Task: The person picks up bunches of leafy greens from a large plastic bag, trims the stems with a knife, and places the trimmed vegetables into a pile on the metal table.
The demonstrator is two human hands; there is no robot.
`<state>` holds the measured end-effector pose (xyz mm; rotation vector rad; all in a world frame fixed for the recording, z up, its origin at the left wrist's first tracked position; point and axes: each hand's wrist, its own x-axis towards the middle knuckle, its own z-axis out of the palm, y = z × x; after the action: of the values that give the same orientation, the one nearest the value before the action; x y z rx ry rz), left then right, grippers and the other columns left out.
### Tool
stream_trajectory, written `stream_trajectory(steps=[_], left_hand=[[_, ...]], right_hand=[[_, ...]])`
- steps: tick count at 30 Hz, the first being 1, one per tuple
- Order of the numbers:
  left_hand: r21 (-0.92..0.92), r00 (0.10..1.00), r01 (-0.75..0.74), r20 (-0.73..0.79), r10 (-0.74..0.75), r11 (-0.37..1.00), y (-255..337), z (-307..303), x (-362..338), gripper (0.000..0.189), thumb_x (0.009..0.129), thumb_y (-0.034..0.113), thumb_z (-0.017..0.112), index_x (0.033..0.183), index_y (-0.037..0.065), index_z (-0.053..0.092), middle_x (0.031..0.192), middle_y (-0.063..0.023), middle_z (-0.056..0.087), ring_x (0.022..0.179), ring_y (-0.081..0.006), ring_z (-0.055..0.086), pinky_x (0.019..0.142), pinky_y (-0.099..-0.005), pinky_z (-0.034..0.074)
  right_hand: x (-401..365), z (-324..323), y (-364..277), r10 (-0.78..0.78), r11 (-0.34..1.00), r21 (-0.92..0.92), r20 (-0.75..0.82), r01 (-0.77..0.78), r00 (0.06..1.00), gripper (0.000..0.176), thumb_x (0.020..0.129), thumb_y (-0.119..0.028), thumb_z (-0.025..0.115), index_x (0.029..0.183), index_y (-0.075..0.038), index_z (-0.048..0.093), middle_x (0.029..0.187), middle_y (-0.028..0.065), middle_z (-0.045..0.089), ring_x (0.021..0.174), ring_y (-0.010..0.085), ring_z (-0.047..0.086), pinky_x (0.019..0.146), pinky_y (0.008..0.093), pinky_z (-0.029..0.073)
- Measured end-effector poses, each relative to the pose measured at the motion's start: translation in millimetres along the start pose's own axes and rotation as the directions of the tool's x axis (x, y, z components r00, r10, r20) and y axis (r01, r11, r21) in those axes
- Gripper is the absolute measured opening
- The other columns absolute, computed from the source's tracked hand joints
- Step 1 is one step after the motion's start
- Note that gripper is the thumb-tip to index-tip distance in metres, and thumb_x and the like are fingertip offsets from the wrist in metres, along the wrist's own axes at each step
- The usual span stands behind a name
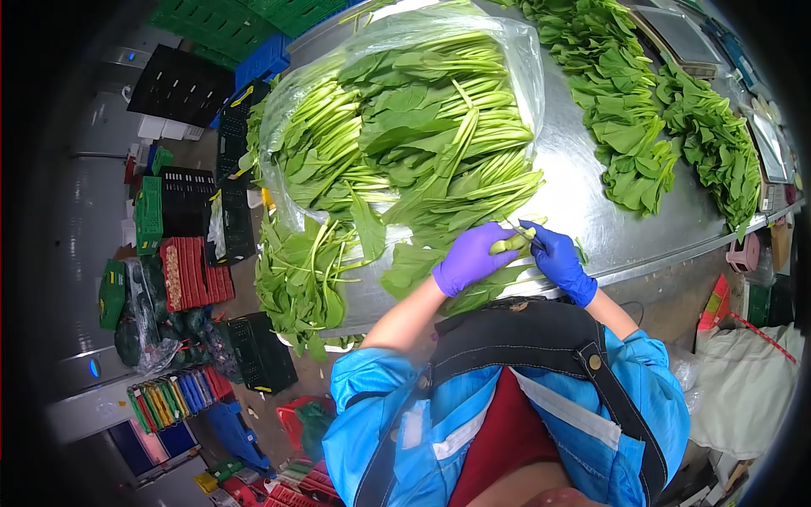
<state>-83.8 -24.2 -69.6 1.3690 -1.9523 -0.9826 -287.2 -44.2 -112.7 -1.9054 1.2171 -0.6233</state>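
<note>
My left hand [471, 258], in a purple glove, is closed around the pale stem end of a leafy green vegetable [508, 245] at the near edge of the metal table. Its leaves partly show below the hand. My right hand [561, 262], in a blue glove, grips a small knife [530, 237], whose thin blade is against or very close to the stems. Just beyond my hands, a large heap of leafy greens [431, 110] lies on a clear plastic bag [525, 52], stems mostly pointing right. A looser pile of greens [296, 275] sits at the table's left corner.
Two long rows of greens [621, 127] [710, 144] lie on the right of the metal table [566, 190]. Weighing scales [769, 148] stand at the far right edge. Crates, including a red one [190, 275], are on the left floor. A pale sack [748, 384] lies right.
</note>
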Motion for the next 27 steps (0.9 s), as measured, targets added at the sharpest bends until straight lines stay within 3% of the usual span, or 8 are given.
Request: stream_trajectory(steps=[4,6,11,14,18,22,26,27], left_hand=[[-0.154,0.998,0.044,0.053,-0.036,0.987,1.5,-12.9,-7.0,0.03,0.076,0.018,0.07,0.102,0.004,0.063,0.092,-0.0122,0.062,0.084,-0.028,0.06,0.076,-0.0347,0.047],[-0.103,1.0,0.007,0.009,-0.006,0.995,-1.9,-15.1,-10.1,0.029,0.075,0.017,0.071,0.101,0.005,0.063,0.092,-0.0113,0.062,0.085,-0.0271,0.06,0.076,-0.0345,0.047],[-0.11,0.998,0.019,0.062,-0.012,0.994,1.7,-10.4,-9.7,0.03,0.075,0.018,0.071,0.102,0.007,0.063,0.091,-0.0106,0.061,0.085,-0.0265,0.06,0.076,-0.0342,0.046],[-0.073,0.994,0.035,0.106,-0.027,0.997,8.8,-13.5,-12.9,0.03,0.076,0.022,0.071,0.102,0.009,0.064,0.086,-0.0114,0.06,0.081,-0.0274,0.059,0.073,-0.0352,0.047],[0.202,0.994,-0.069,0.097,0.051,0.977,4.0,-8.1,-23.6,0.025,0.074,0.024,0.069,0.095,0.011,0.064,0.078,-0.0125,0.058,0.074,-0.0317,0.056,0.068,-0.0404,0.046],[0.252,0.941,-0.053,0.336,-0.036,0.966,6.8,-21.8,-29.5,0.025,0.072,0.025,0.068,0.093,0.011,0.064,0.078,-0.0142,0.059,0.077,-0.0333,0.057,0.068,-0.0416,0.046],[0.186,0.948,-0.027,0.318,-0.034,0.982,1.4,-36.0,-30.6,0.026,0.072,0.025,0.067,0.096,0.014,0.064,0.079,-0.0131,0.061,0.077,-0.0329,0.059,0.067,-0.0405,0.047],[0.247,0.948,0.066,0.286,-0.137,0.967,2.6,-39.5,-25.7,0.026,0.072,0.025,0.067,0.095,0.013,0.063,0.078,-0.0136,0.062,0.076,-0.0331,0.06,0.066,-0.0408,0.047]], right_hand=[[-7.1,3.1,33.9,-0.091,0.996,-0.016,-0.011,0.091,0.996,0.04,0.078,0.0,0.056,0.116,-0.012,0.06,0.084,0.0186,0.066,0.076,0.0337,0.065,0.065,0.0383,0.052],[-11.5,-8.1,39.2,0.137,0.991,-0.009,0.067,-0.137,0.988,0.041,0.079,0.0,0.055,0.118,-0.012,0.059,0.087,0.019,0.066,0.081,0.0327,0.066,0.067,0.0375,0.052],[-2.6,-31.3,-27.3,-0.074,0.942,0.336,0.164,0.015,0.984,0.039,0.081,-0.003,0.062,0.12,-0.008,0.059,0.067,-0.0022,0.056,0.056,0.0024,0.041,0.053,0.0191,0.037],[-1.7,-16.8,-17.0,-0.074,0.919,0.393,0.222,-0.02,0.972,0.035,0.08,-0.009,0.068,0.114,-0.006,0.063,0.065,-0.0036,0.054,0.056,0.0021,0.042,0.052,0.0189,0.036],[-12.7,-5.1,-17.3,0.206,0.837,0.424,0.34,-0.345,0.917,0.031,0.078,-0.021,0.074,0.104,-0.006,0.068,0.063,-0.0023,0.054,0.055,0.0047,0.042,0.051,0.0237,0.037],[-25.3,0.4,17.6,-0.125,0.985,0.152,0.281,0.085,0.951,0.018,0.076,-0.02,0.073,0.085,-0.005,0.067,0.062,0.0036,0.058,0.052,0.0157,0.05,0.051,0.0293,0.041],[-22.6,-14.3,24.7,-0.122,0.976,0.2,0.192,0.083,0.974,0.015,0.076,-0.018,0.072,0.079,-0.005,0.066,0.07,0.0068,0.062,0.058,0.0176,0.056,0.058,0.0285,0.045],[-18.8,-19.7,28.6,0.045,0.971,0.22,0.225,-0.096,0.973,0.013,0.077,-0.017,0.07,0.08,-0.005,0.066,0.073,0.0059,0.063,0.061,0.0141,0.056,0.06,0.0273,0.046]])
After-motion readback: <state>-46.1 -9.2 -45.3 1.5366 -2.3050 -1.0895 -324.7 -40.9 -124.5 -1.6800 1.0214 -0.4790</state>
